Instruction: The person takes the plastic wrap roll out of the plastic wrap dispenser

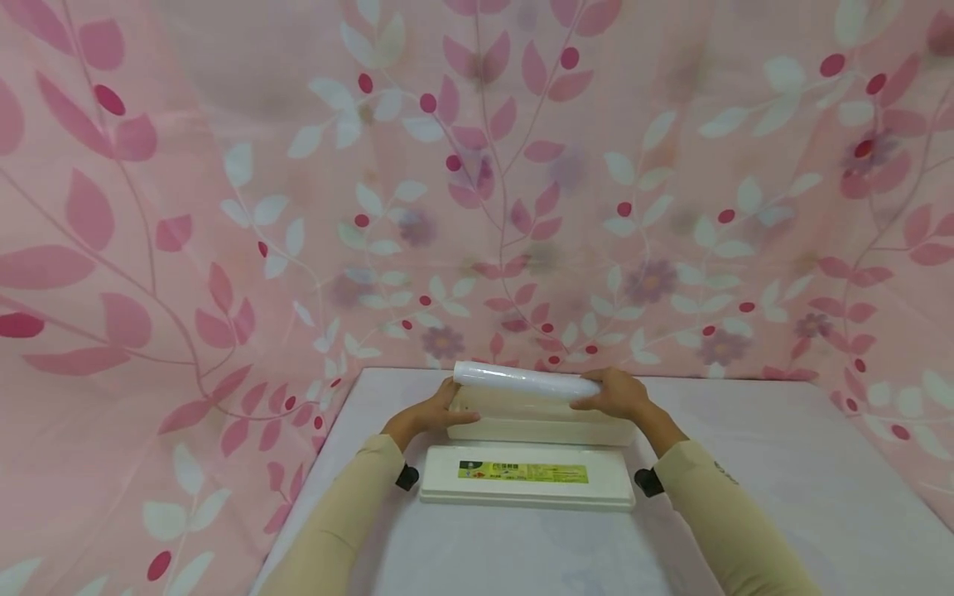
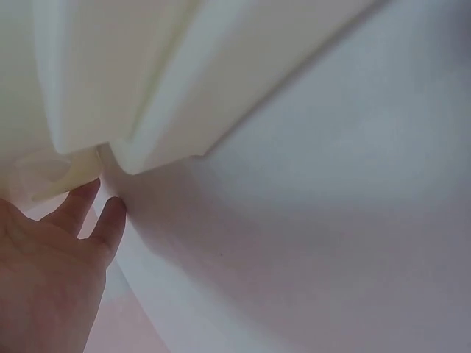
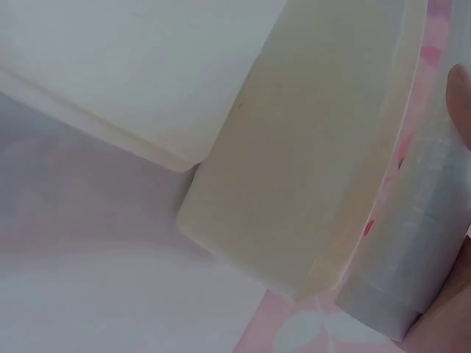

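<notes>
A clear, shiny roll of plastic wrap [image 1: 522, 379] is held up over the back of a long cream plastic box [image 1: 544, 432]. My right hand [image 1: 614, 393] grips the roll's right end, and the right wrist view shows the thumb over the roll [image 3: 405, 257] beside the box wall [image 3: 280, 169]. My left hand [image 1: 436, 411] holds the box's left end, its thumb across the front and its fingers up behind, near the roll's left end. In the left wrist view, fingertips [image 2: 110, 220] are right at the box's lower corner.
In front of the box lies its white lid [image 1: 529, 497], carrying a yellow-green printed label [image 1: 522, 473]. A pale cloth covers the table [image 1: 484, 555]. Pink leaf-patterned curtain [image 1: 522, 165] hangs along the table's back edge and both sides.
</notes>
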`<state>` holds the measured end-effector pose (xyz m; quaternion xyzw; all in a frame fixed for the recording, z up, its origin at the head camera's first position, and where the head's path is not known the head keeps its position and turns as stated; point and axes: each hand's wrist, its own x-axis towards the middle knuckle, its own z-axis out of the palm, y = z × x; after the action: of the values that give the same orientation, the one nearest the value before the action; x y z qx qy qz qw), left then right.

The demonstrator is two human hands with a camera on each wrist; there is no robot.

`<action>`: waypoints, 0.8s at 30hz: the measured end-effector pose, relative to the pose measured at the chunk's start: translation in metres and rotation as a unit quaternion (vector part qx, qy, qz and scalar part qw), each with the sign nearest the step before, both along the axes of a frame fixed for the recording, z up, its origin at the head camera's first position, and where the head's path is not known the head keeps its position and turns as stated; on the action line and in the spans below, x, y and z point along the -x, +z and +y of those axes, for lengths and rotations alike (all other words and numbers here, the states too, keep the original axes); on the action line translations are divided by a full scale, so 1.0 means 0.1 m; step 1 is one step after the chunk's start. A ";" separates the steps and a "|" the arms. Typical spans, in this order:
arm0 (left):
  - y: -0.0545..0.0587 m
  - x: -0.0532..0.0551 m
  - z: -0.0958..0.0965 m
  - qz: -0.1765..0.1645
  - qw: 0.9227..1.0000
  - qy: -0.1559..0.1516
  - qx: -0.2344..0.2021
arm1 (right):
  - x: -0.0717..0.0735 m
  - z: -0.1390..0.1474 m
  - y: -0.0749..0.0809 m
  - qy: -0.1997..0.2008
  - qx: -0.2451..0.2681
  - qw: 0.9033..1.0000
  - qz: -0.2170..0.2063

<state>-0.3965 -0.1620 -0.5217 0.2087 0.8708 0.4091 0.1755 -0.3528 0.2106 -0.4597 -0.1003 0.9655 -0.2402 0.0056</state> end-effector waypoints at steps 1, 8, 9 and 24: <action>-0.01 0.00 0.01 0.003 1.000 -0.002 0.004 | 0.00 0.00 0.00 0.000 0.002 1.000 -0.001; -0.04 0.01 0.03 0.000 1.000 0.005 -0.007 | 0.00 -0.03 0.03 0.006 0.000 1.000 0.005; -0.03 0.00 0.03 0.000 1.000 0.007 -0.010 | 0.00 -0.04 0.03 0.009 -0.001 1.000 0.007; 0.01 0.02 0.02 0.030 0.999 -0.003 0.012 | -0.03 -0.09 0.08 0.013 0.000 0.999 0.030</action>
<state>-0.3981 -0.1605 -0.5209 0.2211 0.8799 0.3919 0.1529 -0.3501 0.2017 -0.4521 -0.1198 0.9638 -0.2375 -0.0205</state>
